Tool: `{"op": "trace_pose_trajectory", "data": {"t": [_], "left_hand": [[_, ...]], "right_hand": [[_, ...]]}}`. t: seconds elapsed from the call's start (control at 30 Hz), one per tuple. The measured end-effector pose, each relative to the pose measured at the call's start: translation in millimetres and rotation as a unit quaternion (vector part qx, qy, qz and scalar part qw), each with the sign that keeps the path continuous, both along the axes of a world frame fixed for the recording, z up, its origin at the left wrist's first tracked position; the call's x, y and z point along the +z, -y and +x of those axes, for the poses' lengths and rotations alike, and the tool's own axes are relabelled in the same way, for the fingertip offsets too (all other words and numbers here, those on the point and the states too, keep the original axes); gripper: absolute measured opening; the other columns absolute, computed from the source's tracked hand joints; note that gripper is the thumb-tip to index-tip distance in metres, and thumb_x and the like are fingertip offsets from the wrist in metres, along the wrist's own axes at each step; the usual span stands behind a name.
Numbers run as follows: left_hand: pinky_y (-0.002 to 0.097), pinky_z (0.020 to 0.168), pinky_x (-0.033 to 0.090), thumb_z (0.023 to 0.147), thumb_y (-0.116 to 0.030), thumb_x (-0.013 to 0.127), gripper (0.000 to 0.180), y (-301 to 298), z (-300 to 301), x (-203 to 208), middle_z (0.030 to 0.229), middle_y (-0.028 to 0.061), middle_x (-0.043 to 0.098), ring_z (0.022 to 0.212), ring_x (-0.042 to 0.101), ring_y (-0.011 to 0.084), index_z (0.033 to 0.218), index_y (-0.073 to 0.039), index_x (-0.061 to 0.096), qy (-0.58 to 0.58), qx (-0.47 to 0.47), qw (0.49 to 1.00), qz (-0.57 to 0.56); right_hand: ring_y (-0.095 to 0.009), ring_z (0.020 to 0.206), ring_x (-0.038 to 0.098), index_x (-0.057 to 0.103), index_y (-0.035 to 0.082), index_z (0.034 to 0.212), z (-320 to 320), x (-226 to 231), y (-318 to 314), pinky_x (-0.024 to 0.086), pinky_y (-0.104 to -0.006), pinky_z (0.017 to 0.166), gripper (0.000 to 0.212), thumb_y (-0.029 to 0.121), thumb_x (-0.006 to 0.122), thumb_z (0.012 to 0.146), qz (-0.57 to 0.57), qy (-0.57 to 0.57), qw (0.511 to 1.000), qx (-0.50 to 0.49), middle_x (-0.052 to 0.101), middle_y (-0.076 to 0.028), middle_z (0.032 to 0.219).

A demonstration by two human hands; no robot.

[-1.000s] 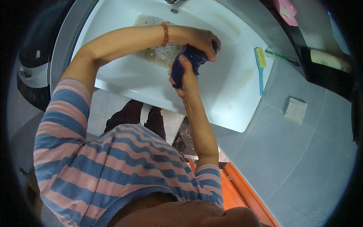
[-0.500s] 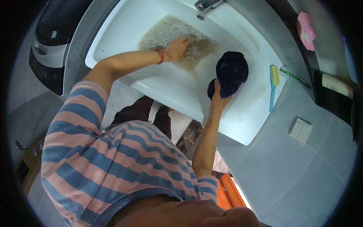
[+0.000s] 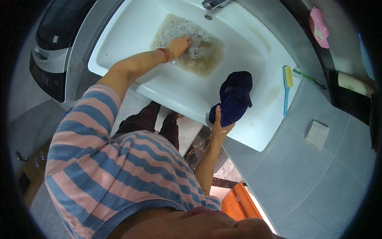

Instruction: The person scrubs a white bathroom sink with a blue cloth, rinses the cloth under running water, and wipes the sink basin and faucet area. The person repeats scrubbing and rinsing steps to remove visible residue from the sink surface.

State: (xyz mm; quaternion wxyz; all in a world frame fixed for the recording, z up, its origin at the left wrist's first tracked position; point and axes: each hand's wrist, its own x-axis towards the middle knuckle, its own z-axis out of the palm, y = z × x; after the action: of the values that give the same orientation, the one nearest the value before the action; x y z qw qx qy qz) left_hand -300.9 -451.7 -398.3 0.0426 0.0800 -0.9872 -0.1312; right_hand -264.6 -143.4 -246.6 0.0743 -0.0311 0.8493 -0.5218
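Observation:
My left hand (image 3: 180,45), with a red beaded bracelet at the wrist, is over the foamy, murky water (image 3: 205,55) in the white washbasin (image 3: 127,36). Its fingers are loosely bent and hold nothing visible; the foam partly hides them. My right hand (image 3: 221,128) grips a dark navy cap-like cloth item (image 3: 234,97) by its near end, thumb on top. The item is held over the basin's near right side, its far end pointing away from me. Its exact kind is not clear.
A blue brush with yellow bristles (image 3: 287,89) lies on the basin's right rim, beside a green toothbrush (image 3: 308,77). The faucet (image 3: 215,4) is at the far edge. On the right are a pink dish (image 3: 319,28), a pale tube (image 3: 352,85) and a small white box (image 3: 317,134).
My right hand has drawn the navy cloth item nearer to me and slightly left, turning it a little. My left hand has shifted slightly left and away within the foamy water.

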Motion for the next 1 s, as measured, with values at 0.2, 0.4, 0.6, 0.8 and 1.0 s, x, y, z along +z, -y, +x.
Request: {"op": "trace_pose_trajectory", "data": {"t": [0.2, 0.4, 0.6, 0.8, 1.0], "left_hand": [[0.0353, 0.078, 0.048, 0.074, -0.006, 0.052, 0.016, 6.7, -14.6, 5.4, 0.099, 0.0064, 0.052, 0.098, 0.052, 0.0242, 0.088, -0.008, 0.059, -0.006, -0.027, 0.999, -0.031], [0.0375, 0.080, 0.048, 0.075, -0.005, 0.051, 0.017, 11.9, -27.6, -9.7, 0.101, 0.0078, 0.053, 0.100, 0.051, 0.0268, 0.089, -0.007, 0.059, 0.017, -0.010, 1.000, 0.004], [0.0382, 0.079, 0.049, 0.074, -0.004, 0.052, 0.021, 14.3, -32.6, -10.5, 0.105, 0.0098, 0.053, 0.101, 0.051, 0.0287, 0.093, -0.011, 0.060, 0.003, 0.076, 0.994, 0.078], [0.0404, 0.080, 0.047, 0.075, -0.009, 0.054, 0.021, 2.8, -18.3, -25.5, 0.104, 0.0078, 0.054, 0.103, 0.051, 0.0273, 0.095, -0.012, 0.058, -0.035, 0.154, 0.986, 0.051], [0.0392, 0.079, 0.047, 0.073, -0.005, 0.055, 0.024, -19.0, -11.8, 1.3, 0.104, 0.0090, 0.054, 0.104, 0.050, 0.0246, 0.098, -0.007, 0.055, -0.048, 0.089, 0.995, 0.014]], "right_hand": [[-0.022, 0.086, 0.055, 0.056, -0.007, 0.099, 1.8, -16.9, 1.0, 0.040, -0.0291, 0.082, 0.044, 0.023, 0.073, 0.071, 0.004, -0.058, 0.998, -0.015, 0.059, -0.015, 0.095], [-0.028, 0.082, 0.057, 0.057, -0.005, 0.094, 1.1, -13.1, 6.5, 0.042, -0.0338, 0.078, 0.039, 0.020, 0.073, 0.069, 0.021, -0.076, 0.997, 0.003, 0.060, -0.018, 0.091], [-0.029, 0.080, 0.058, 0.058, -0.004, 0.093, 1.5, -19.5, 4.1, 0.043, -0.0344, 0.077, 0.037, 0.020, 0.073, 0.069, 0.013, -0.094, 0.995, 0.005, 0.061, -0.018, 0.089], [-0.020, 0.085, 0.055, 0.055, -0.005, 0.099, 1.0, -22.3, 2.1, 0.040, -0.0276, 0.081, 0.043, 0.019, 0.074, 0.070, 0.022, -0.065, 0.997, 0.026, 0.059, -0.012, 0.094], [-0.022, 0.089, 0.055, 0.054, -0.007, 0.102, 4.1, -17.0, 3.8, 0.040, -0.0291, 0.083, 0.047, 0.020, 0.074, 0.069, 0.041, -0.069, 0.997, 0.024, 0.059, -0.015, 0.097]]}}
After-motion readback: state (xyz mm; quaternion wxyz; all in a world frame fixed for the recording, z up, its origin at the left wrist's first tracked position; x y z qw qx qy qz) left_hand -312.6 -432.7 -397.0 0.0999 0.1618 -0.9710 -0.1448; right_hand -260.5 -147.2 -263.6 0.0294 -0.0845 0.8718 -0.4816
